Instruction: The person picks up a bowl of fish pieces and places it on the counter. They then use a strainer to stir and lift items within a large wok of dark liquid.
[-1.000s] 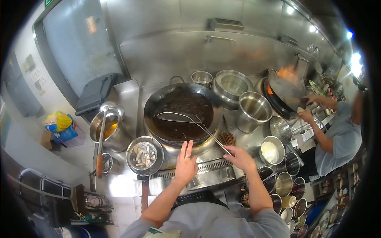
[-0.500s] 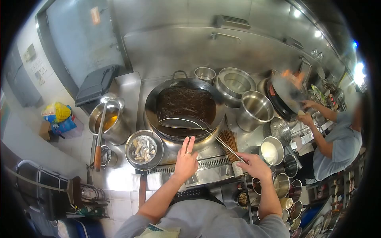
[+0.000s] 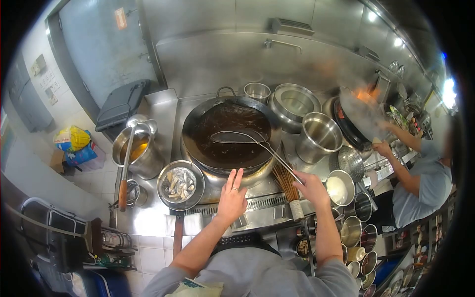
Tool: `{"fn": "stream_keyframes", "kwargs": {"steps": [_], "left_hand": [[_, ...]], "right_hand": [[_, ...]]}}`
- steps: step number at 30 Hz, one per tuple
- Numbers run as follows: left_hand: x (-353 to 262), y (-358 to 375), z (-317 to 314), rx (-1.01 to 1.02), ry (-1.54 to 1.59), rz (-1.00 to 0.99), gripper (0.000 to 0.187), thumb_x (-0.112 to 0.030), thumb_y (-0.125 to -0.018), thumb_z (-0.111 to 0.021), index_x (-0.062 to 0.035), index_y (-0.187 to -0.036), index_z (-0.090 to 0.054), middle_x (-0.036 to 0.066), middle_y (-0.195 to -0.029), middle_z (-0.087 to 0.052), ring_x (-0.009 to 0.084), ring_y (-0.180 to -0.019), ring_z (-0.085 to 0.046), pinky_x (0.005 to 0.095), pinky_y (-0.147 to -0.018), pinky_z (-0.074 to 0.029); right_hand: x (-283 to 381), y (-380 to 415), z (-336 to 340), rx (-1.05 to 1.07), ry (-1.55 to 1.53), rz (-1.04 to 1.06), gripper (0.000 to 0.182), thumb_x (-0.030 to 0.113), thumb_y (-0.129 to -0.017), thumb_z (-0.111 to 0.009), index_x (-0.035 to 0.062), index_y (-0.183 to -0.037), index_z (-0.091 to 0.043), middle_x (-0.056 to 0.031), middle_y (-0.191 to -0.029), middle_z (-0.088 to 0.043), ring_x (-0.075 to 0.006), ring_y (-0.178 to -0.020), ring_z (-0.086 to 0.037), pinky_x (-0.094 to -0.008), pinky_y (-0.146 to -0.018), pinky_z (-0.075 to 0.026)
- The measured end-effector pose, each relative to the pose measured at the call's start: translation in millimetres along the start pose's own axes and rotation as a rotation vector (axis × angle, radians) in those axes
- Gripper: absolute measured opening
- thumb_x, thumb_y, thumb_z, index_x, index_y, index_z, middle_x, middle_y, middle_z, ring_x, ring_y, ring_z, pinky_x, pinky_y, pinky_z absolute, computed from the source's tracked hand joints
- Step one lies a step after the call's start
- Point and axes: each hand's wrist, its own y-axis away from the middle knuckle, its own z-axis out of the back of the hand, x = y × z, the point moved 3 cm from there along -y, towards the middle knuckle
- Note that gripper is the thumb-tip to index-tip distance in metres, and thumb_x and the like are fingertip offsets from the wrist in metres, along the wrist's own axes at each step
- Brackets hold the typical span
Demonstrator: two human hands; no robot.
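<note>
A large black wok [image 3: 198,119] holds dark liquid. My right hand [image 3: 312,190] is closed on the long handle of a wire skimmer [image 3: 237,137], whose round head lies over the liquid. Held above the front edge of the stove, my left hand [image 3: 232,198] has its fingers stretched out and nothing in it. To its left, a perforated strainer with pale pieces [image 3: 178,185] rests on a dark pan with a wooden handle. A bamboo brush [image 3: 285,185] stands beside my right hand.
Steel pots [image 3: 319,137] stand right of the wok. At the left is a pot of yellowish liquid [image 3: 141,148] with a ladle across it. A co-worker [image 3: 420,178] handles another wok [image 3: 358,116] near flames at the right. Several small containers [image 3: 351,230] line the lower right.
The skimmer head has moved right and away from me, over the middle of the wok. My right hand has moved slightly away from my body. My left hand has barely moved.
</note>
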Motion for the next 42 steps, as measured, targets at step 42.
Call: {"fn": "stream_keyframes", "kwargs": {"steps": [42], "left_hand": [[-3, -2, 0, 0.009, 0.023, 0.022, 0.013, -0.002, -0.074, -0.069, -0.003, -0.087, -0.068, 0.02, -0.166, -0.026, 0.0446, -0.153, -0.024, 0.0549, -0.109, -0.041]], "right_hand": [[16, 4, -47, 0.073, -0.113, 0.084, 0.05, 0.019, -0.089, -0.077, 0.007, -0.136, -0.065, -0.0217, -0.113, -0.074, -0.0314, -0.082, -0.071, -0.0385, -0.08, -0.055]]}}
